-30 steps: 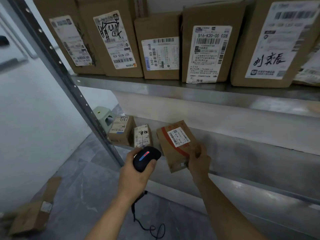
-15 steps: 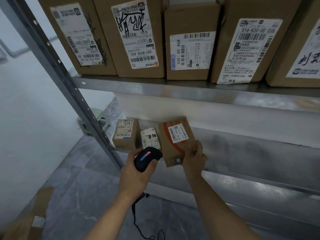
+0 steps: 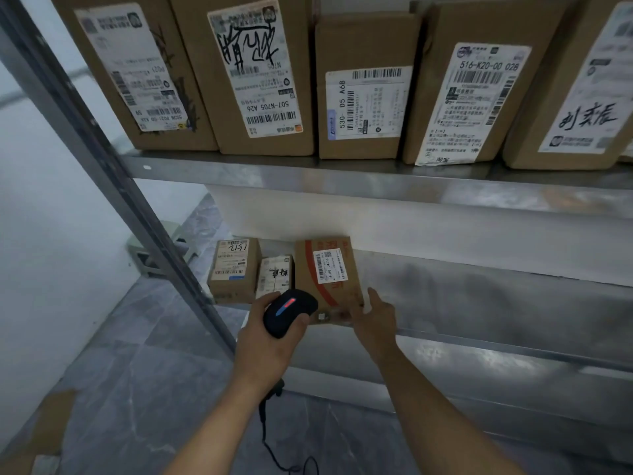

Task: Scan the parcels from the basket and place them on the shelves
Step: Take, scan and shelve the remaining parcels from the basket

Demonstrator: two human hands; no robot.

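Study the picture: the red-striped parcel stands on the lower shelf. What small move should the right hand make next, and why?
Probably draw the right hand back from the red-striped parcel. The parcel stands on the lower shelf beside two smaller boxes, and the fingers lie straight at its corner, not gripping. The left hand holds the scanner.

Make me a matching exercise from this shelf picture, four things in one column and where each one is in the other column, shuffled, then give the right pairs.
Things
1. scanner
2. parcel with the red band
3. box marked 530-D5 A68
4. green stool

Places
A. on the upper shelf
B. on the floor beyond the shelf post
C. gripped in the left hand
D. on the lower shelf, right hand at its corner

Pairs: 1-C, 2-D, 3-A, 4-B
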